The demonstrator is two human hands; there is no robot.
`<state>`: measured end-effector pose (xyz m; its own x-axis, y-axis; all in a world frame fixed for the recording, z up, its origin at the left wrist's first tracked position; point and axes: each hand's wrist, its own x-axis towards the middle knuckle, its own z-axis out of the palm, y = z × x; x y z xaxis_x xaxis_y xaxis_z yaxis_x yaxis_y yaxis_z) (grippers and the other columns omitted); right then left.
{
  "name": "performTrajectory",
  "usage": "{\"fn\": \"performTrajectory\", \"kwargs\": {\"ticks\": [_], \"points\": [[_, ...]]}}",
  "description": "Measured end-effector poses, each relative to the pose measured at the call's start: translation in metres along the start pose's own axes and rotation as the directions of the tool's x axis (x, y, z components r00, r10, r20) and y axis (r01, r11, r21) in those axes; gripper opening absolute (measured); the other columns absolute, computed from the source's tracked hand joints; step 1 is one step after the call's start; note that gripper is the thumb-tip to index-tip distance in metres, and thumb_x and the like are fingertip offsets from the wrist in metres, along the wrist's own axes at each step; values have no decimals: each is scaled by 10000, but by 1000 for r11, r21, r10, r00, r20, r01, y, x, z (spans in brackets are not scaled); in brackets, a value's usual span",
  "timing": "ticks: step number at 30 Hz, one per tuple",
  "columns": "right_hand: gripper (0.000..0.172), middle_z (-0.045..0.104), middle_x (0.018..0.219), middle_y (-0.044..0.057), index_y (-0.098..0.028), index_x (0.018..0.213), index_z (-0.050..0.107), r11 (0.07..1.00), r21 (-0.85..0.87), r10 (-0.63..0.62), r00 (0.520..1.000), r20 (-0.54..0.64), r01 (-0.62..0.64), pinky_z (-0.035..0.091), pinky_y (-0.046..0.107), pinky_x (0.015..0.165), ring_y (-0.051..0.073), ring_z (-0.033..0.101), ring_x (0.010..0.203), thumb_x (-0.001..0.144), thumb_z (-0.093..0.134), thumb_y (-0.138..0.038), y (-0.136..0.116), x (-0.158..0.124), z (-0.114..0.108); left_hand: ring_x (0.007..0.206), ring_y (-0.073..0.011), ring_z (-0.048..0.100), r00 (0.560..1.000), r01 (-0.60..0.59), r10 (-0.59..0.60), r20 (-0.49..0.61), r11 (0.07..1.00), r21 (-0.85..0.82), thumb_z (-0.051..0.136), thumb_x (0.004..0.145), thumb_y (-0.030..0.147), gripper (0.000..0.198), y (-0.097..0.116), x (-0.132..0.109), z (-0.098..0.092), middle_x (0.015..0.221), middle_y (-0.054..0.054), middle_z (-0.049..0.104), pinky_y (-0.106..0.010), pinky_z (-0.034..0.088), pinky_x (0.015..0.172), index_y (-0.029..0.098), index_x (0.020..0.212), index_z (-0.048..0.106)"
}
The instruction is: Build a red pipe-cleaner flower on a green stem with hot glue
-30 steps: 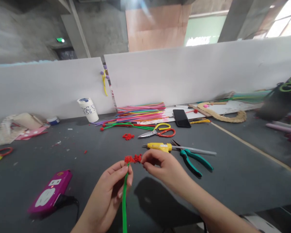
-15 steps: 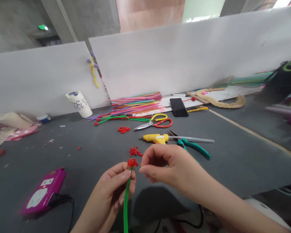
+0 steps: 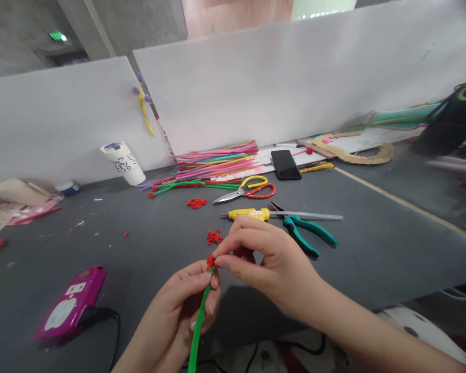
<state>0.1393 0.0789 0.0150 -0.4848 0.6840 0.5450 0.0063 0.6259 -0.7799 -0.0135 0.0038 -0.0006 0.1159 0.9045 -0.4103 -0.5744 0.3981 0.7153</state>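
My left hand (image 3: 182,305) is closed around a green pipe-cleaner stem (image 3: 196,326), holding it upright. A small red fuzzy flower piece (image 3: 210,260) sits at the stem's top. My right hand (image 3: 260,259) pinches that red piece with thumb and forefinger, right against my left fingertips. Another red fuzzy piece (image 3: 214,237) lies on the grey table (image 3: 140,248) just beyond my hands, and a second one (image 3: 197,203) lies farther back.
Behind my hands lie a yellow glue gun (image 3: 250,213), teal pliers (image 3: 306,235), scissors (image 3: 246,189), a bundle of coloured pipe cleaners (image 3: 217,163) and a black phone (image 3: 285,164). A magenta power strip (image 3: 70,303) sits left. A paper cup (image 3: 122,163) leans against the white divider.
My right hand has come back to the stem top and now pinches the red piece there. One red piece was left lying on the table. The view has tilted down slightly.
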Motion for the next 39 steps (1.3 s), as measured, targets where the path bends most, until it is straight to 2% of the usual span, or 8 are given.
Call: {"fn": "performTrajectory", "kwargs": {"ticks": [8,13,18,21,27,34,36,39], "points": [[63,534,735,-19,-147,780,662,983,-121,-142,990,-5,141,424,193,576,82,506,641,829,650,-110,0,-5,2,393,-19,290,999,25,-24,35,999,-40,708,742,198,104,1,-2,0,491,17,539,-131,288,400,135,662,684],[59,533,750,-20,-178,802,632,966,-193,-188,981,-52,175,450,203,584,92,515,643,846,632,-138,-2,-8,2,396,-12,331,999,6,-5,33,999,-43,739,720,198,99,2,-2,1,489,19,557,-119,368,438,134,659,694],[81,573,775,27,-178,872,607,862,-367,-390,920,-40,349,491,253,630,126,532,666,882,550,-122,-4,-15,3,443,-21,465,997,1,-8,-71,996,-90,838,593,196,158,3,-2,2,561,17,606,-101,422,445,150,693,723],[118,587,752,47,-157,844,616,812,-428,-445,896,-12,397,481,268,618,133,514,638,901,517,-126,-3,-18,6,461,-25,491,995,-15,5,-102,995,-102,846,567,173,187,1,-3,2,600,13,630,-96,436,451,161,721,741],[208,588,691,59,-136,727,632,778,-476,-461,887,8,409,441,269,568,139,506,593,900,515,-133,-1,-19,9,465,-27,501,998,-41,39,-44,999,-31,815,629,183,124,0,-4,3,594,7,622,-101,432,474,144,726,749],[116,599,723,57,-136,806,635,825,-409,-442,896,-34,391,458,263,580,140,532,620,879,548,-115,-4,-19,9,496,-43,498,996,-65,67,-57,997,38,805,644,214,118,0,-7,5,585,7,603,-111,423,502,149,682,715],[56,594,747,43,-141,850,632,897,-289,-382,916,-125,335,474,246,596,129,544,641,845,589,-105,-7,-19,8,478,-44,473,992,-77,83,-96,995,66,827,620,258,161,1,-8,4,570,11,597,-119,418,491,163,679,711],[111,572,719,1,-172,811,616,978,-108,-202,949,-240,180,475,209,581,100,536,617,792,595,-65,-10,-17,9,410,-29,373,978,-144,165,-124,976,164,827,626,335,205,2,-7,3,518,18,580,-120,348,420,175,652,701]]}}
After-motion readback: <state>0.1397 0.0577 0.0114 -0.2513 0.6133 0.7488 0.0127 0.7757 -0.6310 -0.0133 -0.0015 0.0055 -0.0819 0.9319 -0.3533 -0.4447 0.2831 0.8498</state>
